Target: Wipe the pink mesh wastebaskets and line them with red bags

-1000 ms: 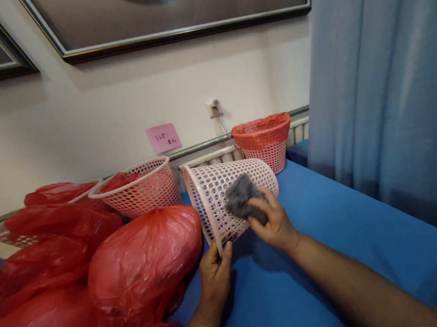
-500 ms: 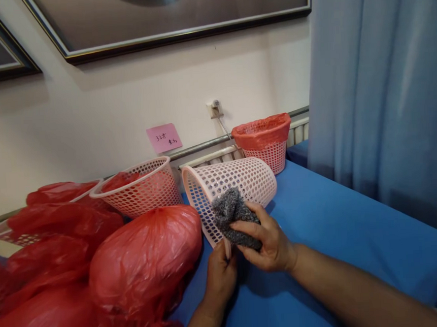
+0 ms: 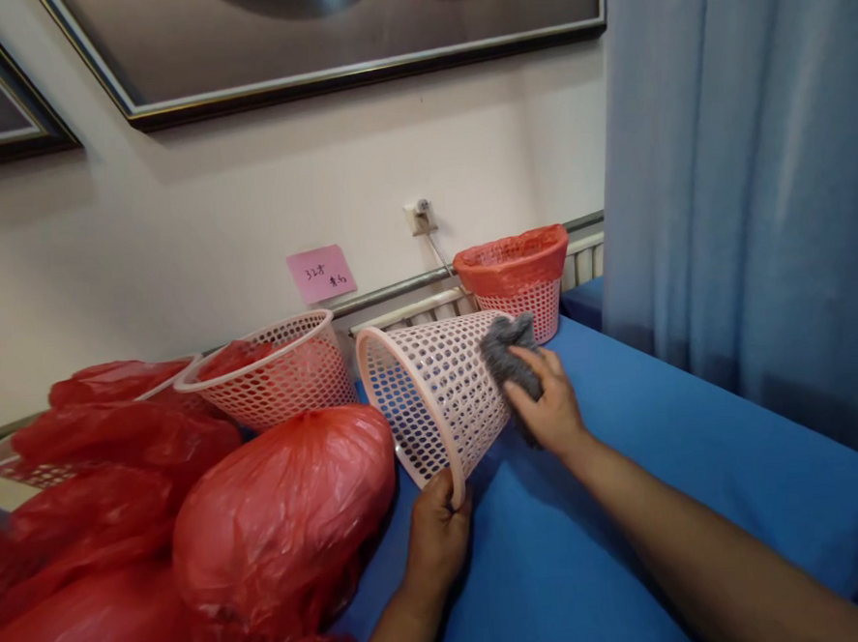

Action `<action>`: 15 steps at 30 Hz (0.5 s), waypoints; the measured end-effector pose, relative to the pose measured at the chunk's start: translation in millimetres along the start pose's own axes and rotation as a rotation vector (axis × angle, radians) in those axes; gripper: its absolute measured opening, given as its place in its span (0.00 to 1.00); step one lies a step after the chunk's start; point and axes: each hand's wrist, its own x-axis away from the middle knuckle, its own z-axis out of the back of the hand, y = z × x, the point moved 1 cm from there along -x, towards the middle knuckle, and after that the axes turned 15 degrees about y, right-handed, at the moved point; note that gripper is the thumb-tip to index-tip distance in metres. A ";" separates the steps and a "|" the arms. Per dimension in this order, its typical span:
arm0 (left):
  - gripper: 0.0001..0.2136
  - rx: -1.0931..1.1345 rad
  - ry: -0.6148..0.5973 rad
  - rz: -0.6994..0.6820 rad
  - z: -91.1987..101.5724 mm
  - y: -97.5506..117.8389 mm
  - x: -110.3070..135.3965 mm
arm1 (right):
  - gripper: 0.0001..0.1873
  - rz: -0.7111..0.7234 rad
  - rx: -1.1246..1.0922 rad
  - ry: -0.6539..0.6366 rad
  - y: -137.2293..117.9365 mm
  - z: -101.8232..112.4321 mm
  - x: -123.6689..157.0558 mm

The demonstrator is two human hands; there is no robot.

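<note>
A pink perforated plastic basket [image 3: 433, 393] lies on its side on the blue surface [image 3: 627, 464], its mouth facing left toward me. My left hand [image 3: 438, 534] grips the basket's rim at the bottom. A grey cloth [image 3: 507, 350] is bunched in my right hand [image 3: 547, 406], which presses it against the basket's outer wall near the base end.
Red plastic bags [image 3: 282, 524] are piled at the left. Behind them stands a second pink basket [image 3: 279, 369] holding a red bag. Against the wall is a basket lined with a red bag [image 3: 517, 277]. A grey-blue curtain [image 3: 746, 166] hangs at the right.
My right hand slid the grey cloth along the basket's side, first toward the rim, then back to the base end. The left hand kept hold of the rim and the basket turned slightly.
</note>
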 end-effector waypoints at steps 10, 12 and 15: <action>0.19 0.209 0.189 0.107 13.6 27.8 2.4 | 0.24 0.382 -0.216 -0.254 -33.1 2.7 28.9; 0.20 0.203 0.199 0.127 13.3 26.4 3.4 | 0.21 0.171 -0.071 -0.066 -4.2 -0.7 9.5; 0.18 0.172 0.164 0.115 10.6 21.8 4.5 | 0.21 -0.218 0.088 0.157 36.4 -3.6 -15.4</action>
